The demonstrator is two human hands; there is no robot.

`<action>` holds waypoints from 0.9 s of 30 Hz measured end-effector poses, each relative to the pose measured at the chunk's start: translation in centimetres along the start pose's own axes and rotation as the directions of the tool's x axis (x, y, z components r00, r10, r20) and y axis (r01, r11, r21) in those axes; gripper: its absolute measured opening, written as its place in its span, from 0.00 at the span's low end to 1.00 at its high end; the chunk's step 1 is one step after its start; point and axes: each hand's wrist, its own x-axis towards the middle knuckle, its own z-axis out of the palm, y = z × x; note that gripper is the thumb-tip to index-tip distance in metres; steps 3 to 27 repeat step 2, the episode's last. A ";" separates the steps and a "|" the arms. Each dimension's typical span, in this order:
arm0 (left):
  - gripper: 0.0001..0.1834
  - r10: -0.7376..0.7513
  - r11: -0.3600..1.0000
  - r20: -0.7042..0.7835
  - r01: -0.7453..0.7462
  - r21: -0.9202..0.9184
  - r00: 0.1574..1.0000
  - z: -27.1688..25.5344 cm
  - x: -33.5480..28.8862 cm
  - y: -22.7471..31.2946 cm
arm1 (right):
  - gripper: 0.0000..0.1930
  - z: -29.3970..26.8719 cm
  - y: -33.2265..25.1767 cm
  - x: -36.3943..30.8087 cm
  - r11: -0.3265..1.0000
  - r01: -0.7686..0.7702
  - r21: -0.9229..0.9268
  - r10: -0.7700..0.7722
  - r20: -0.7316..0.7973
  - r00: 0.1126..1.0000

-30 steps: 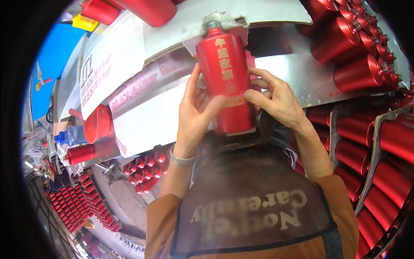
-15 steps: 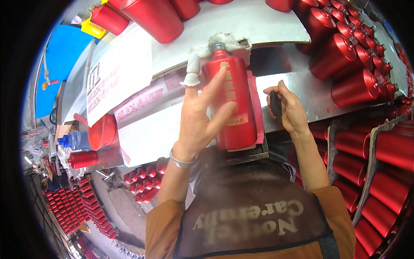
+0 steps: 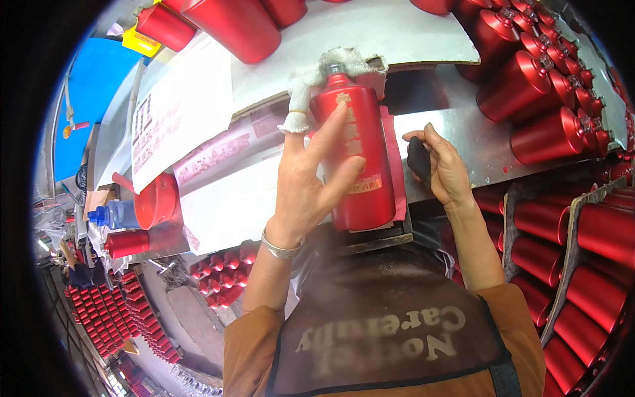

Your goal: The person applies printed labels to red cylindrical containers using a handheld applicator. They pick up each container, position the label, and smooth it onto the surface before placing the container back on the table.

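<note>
A red matte bottle (image 3: 364, 152) with gold lettering and a gold band lies on its side in front of me, its neck on a white knit rag (image 3: 360, 63). My left hand (image 3: 307, 175) lies over its left edge, fingers spread, with one fingertip on the lettering. One finger of that hand wears a white cloth cover (image 3: 297, 109); a metal bangle (image 3: 281, 248) circles the wrist. Right of the bottle, my right hand (image 3: 446, 162) pinches a flat black piece (image 3: 417, 159) between thumb and fingers, apart from the bottle. What the black piece is, I cannot tell.
More red bottles (image 3: 512, 86) crowd the right of the metal bench (image 3: 456, 135), with racks of them (image 3: 592, 301) below. At left are printed sheets (image 3: 182, 119), a red dipper (image 3: 156, 202) and a blue-capped clear bottle (image 3: 116, 215). Large red bottles (image 3: 235, 30) lie at the back.
The black piece has turned in my right hand, so more of its flat face shows. My left hand and the bottle have hardly moved.
</note>
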 end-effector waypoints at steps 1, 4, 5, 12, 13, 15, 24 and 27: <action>0.36 0.011 1.000 -0.004 -0.011 0.000 1.000 0.0 0.1 -0.1 | 0.26 0.0 0.0 0.0 1.000 0.000 0.003 0.000 -0.005 1.000; 0.36 0.019 1.000 -0.006 -0.019 -0.010 1.000 0.0 0.1 -0.1 | 0.26 0.0 0.1 0.0 1.000 0.002 0.007 -0.001 -0.007 1.000; 0.36 0.019 1.000 -0.006 -0.019 -0.010 1.000 0.0 0.1 -0.1 | 0.26 0.0 0.1 0.0 1.000 0.002 0.007 -0.001 -0.007 1.000; 0.36 0.019 1.000 -0.006 -0.019 -0.010 1.000 0.0 0.1 -0.1 | 0.26 0.0 0.1 0.0 1.000 0.002 0.007 -0.001 -0.007 1.000; 0.36 0.019 1.000 -0.006 -0.019 -0.010 1.000 0.0 0.1 -0.1 | 0.26 0.0 0.1 0.0 1.000 0.002 0.007 -0.001 -0.007 1.000; 0.36 0.019 1.000 -0.006 -0.019 -0.010 1.000 0.0 0.1 -0.1 | 0.26 0.0 0.1 0.0 1.000 0.002 0.007 -0.001 -0.007 1.000; 0.36 0.019 1.000 -0.006 -0.019 -0.010 1.000 0.0 0.1 -0.1 | 0.26 0.0 0.1 0.0 1.000 0.002 0.007 -0.001 -0.007 1.000; 0.36 0.019 1.000 -0.006 -0.019 -0.010 1.000 0.0 0.1 -0.1 | 0.26 0.0 0.1 0.0 1.000 0.002 0.007 -0.001 -0.007 1.000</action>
